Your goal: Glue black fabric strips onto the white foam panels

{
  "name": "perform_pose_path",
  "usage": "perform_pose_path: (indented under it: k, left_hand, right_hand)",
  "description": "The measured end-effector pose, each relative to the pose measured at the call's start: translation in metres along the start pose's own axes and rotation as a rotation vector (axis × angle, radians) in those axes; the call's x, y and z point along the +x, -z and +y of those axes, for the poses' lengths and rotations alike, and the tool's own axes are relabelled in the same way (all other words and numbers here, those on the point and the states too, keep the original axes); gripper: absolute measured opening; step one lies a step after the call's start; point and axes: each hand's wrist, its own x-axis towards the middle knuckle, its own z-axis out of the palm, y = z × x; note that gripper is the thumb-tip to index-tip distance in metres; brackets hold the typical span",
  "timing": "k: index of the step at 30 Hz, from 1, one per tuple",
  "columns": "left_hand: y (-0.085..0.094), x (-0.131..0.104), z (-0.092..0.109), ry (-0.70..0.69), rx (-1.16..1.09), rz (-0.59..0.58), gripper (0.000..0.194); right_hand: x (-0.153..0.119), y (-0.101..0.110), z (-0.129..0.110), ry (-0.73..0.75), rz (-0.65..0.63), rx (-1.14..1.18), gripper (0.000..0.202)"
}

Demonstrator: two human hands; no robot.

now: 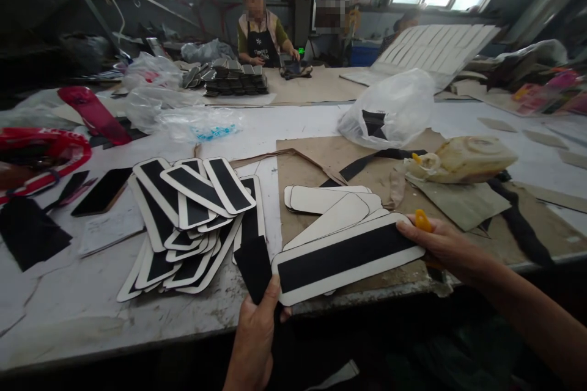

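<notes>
In the head view, the left hand (pixel 259 327) pinches the near end of a striped panel (pixel 348 259), lower centre, along with a loose black strip (pixel 252 263). The right hand (pixel 443 244) pinches the other end, an orange handle (pixel 422 220) at its fingers. Judging by the pile of striped panels (pixel 235 186) left of centre, many already bear black bands; the few plain panels (pixel 325 200) at centre seem left to do. Around them on the table (pixel 68 324) lie a phone (pixel 101 191), a clear bag (pixel 398 101) and a yellowish bottle (pixel 481 159). The dark strap (pixel 523 226), lower right, could crowd the right hand.
</notes>
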Motion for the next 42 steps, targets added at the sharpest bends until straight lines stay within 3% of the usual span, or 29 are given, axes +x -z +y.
perform_pose_path:
  k: [7, 13, 20, 24, 30, 34, 39, 42]
  left_hand:
    - [0.005, 0.0, -0.001, 0.006, 0.006, -0.047, 0.034]
    - [0.006, 0.005, -0.004, 0.024, 0.088, 0.082, 0.036]
    - [0.005, 0.005, -0.002, 0.037, 0.1, 0.125, 0.035]
    - [0.003, 0.002, 0.003, 0.089, 0.032, 0.077, 0.033]
    - [0.01, -0.003, 0.009, 0.149, -0.118, -0.057, 0.028]
    - [0.016, 0.004, 0.037, 0.035, -0.073, -0.024, 0.026]
    - [0.032, 0.023, 0.097, -0.257, -0.079, 0.248, 0.031]
    - [0.036, 0.031, 0.097, -0.265, 0.001, 0.332, 0.035]
  right_hand:
    - [0.004, 0.001, 0.007, -0.012, 0.105, -0.141, 0.043]
    - [-0.002, -0.005, 0.007, 0.038, 0.015, -0.081, 0.044]
    - [-0.004, -0.003, 0.009, 0.071, -0.026, -0.123, 0.038]
    - [-0.006, -0.003, 0.007, 0.066, -0.087, -0.037, 0.04]
    - [0.002, -0.008, 0.005, -0.018, -0.036, 0.114, 0.038]
    - [0.025, -0.011, -0.008, -0.021, -0.083, 0.1, 0.04]
    - [0.045, -0.01, -0.036, 0.091, 0.01, 0.1, 0.041]
    - [0.046, -0.006, -0.044, 0.159, 0.096, 0.094, 0.04]
